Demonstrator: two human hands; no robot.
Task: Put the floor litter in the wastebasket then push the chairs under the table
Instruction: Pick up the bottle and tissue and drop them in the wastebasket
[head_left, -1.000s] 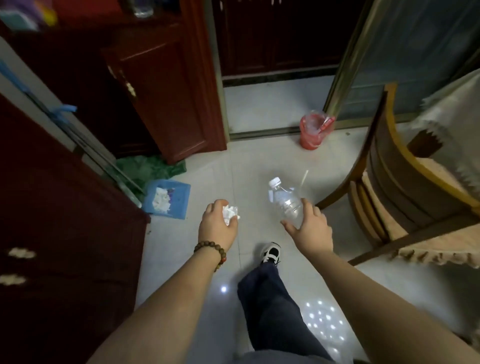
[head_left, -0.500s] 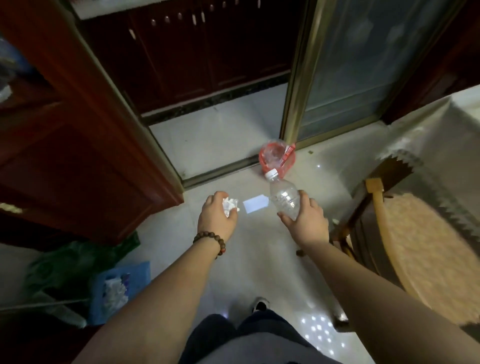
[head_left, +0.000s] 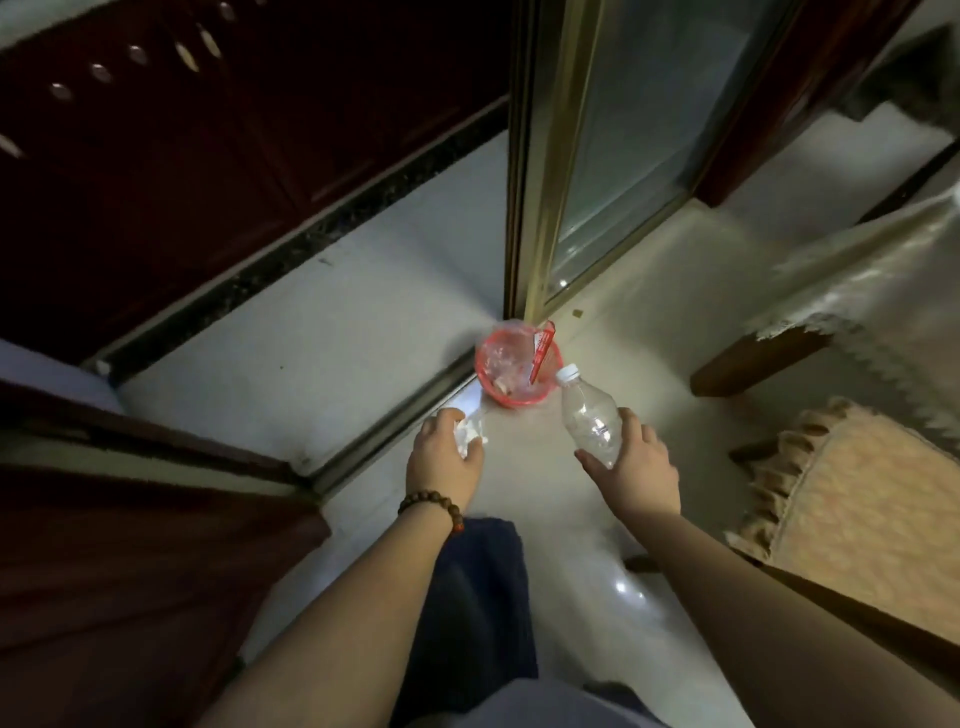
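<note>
Just short of the wastebasket (head_left: 518, 364), left grip (head_left: 444, 462) clutches tissue (head_left: 469, 434), right grip (head_left: 636, 475) a bottle (head_left: 589, 415).

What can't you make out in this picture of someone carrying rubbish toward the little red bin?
- Crumpled paper: mostly hidden inside the left hand's grip, head view.
- Wastebasket: its contents are blurred by a clear liner, and the plastic bottle held in the right hand covers part of the rim.
- Chair: cut off by the right edge, so its back is out of sight.
- Table: only a cloth-draped corner shows.
</note>
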